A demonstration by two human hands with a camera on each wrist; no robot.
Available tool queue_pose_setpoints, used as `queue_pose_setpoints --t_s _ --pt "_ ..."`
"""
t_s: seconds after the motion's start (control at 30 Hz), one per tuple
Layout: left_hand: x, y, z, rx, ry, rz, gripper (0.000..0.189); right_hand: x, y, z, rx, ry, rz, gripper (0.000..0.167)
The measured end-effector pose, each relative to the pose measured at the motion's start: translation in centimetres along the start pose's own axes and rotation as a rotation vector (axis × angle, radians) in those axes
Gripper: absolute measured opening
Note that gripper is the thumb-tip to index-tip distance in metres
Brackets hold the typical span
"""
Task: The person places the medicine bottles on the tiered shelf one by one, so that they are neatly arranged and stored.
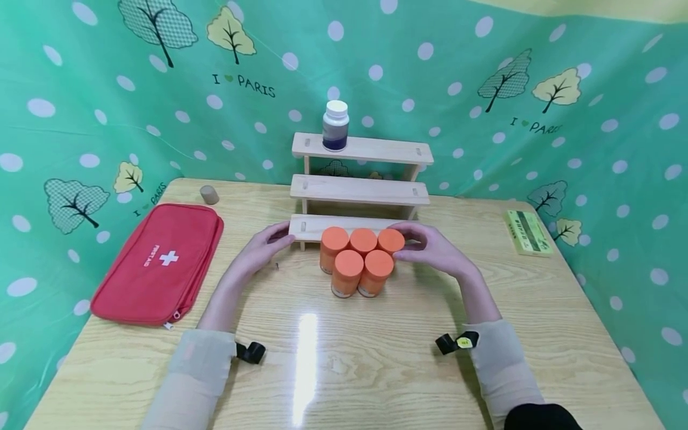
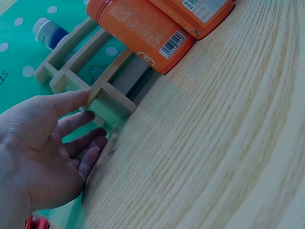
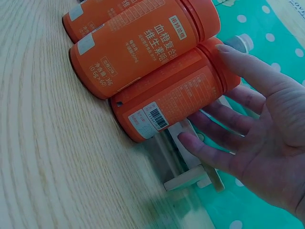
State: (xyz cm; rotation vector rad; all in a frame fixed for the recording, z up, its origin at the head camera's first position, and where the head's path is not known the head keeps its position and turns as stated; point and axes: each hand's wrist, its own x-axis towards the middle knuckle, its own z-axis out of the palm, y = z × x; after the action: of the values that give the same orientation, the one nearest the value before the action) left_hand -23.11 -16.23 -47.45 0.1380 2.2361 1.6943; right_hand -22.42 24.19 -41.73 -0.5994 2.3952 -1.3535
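Several orange bottles with orange lids stand in a tight cluster before a three-tier wooden shelf. My right hand is at the rearmost bottle on the right, its thumb on the lid's side and its fingers around behind. In the right wrist view, that bottle shows a barcode label, and the thumb lies against its lid. The left hand touches the left end of the lowest step with thumb and forefinger. Its fingers are loosely bent in the left wrist view.
A white-capped bottle with a purple base stands on the top step. To the left lie a red first-aid pouch and a small grey cylinder. A green-and-yellow box lies at the right. A green patterned cloth surrounds the table.
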Motion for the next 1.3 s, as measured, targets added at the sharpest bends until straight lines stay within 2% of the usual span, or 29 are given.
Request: queue_pose_setpoints --t_s 0.37,0.67,1.13,1.3 --pt "-0.3 -0.1 0.1 0.011 0.001 -0.012 0.069 0.1 0.2 0.1 0.006 0.021 0.007 0.051" --pt "-0.1 -0.1 0.4 0.002 -0.004 -0.002 0.068 -0.8 0.0 -0.4 0.036 0.128 0.026 0.051" --pt "-0.3 0.1 0.2 0.001 0.007 -0.018 0.069 -1.0 -1.9 -1.7 0.120 0.216 -0.072 0.047" --pt "-0.2 0.1 -0.1 0.008 0.004 -0.008 0.070 -0.7 -3.1 -2.6 0.115 0.247 -0.114 0.045"
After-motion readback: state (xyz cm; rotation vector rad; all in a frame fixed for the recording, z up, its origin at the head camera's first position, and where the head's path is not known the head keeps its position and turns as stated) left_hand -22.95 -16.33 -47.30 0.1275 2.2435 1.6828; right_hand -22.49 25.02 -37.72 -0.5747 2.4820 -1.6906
